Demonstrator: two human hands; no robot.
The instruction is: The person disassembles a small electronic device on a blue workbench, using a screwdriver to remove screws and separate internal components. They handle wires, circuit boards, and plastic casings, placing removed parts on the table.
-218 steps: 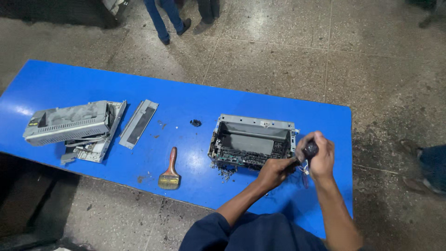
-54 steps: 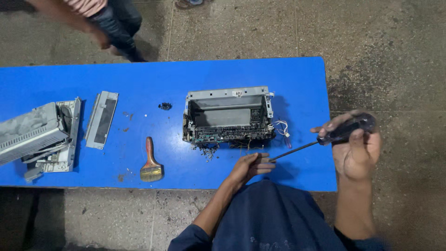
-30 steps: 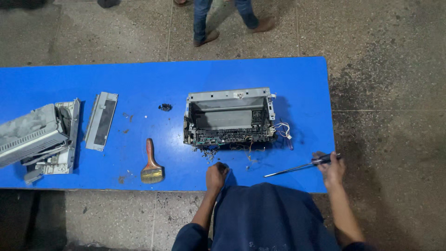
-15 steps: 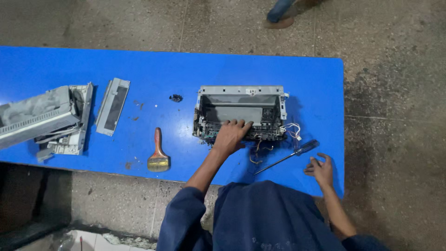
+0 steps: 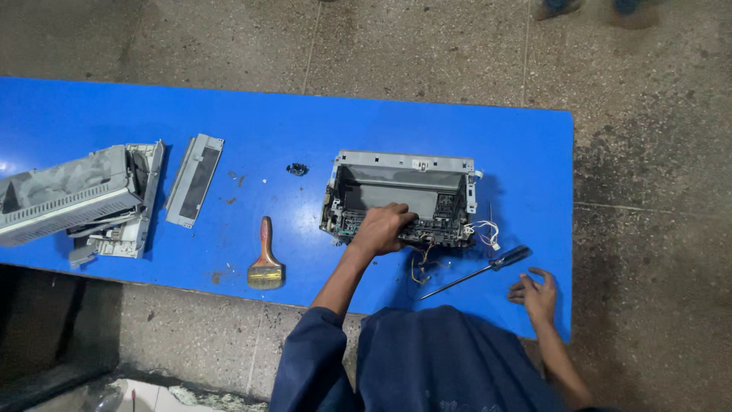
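Left hand (image 5: 381, 229) gripped the near edge of the metal chassis (image 5: 402, 197) while right hand (image 5: 536, 292) rested spread beside the screwdriver (image 5: 479, 271); loose wires (image 5: 483, 232) risked snagging.

Bright blue table (image 5: 152, 114), grey metal chassis (image 5: 402, 164), black-handled screwdriver (image 5: 480, 271), brown-handled brush (image 5: 265, 263), perhaps white-grey covers (image 5: 76, 194), speckled floor (image 5: 427, 46)
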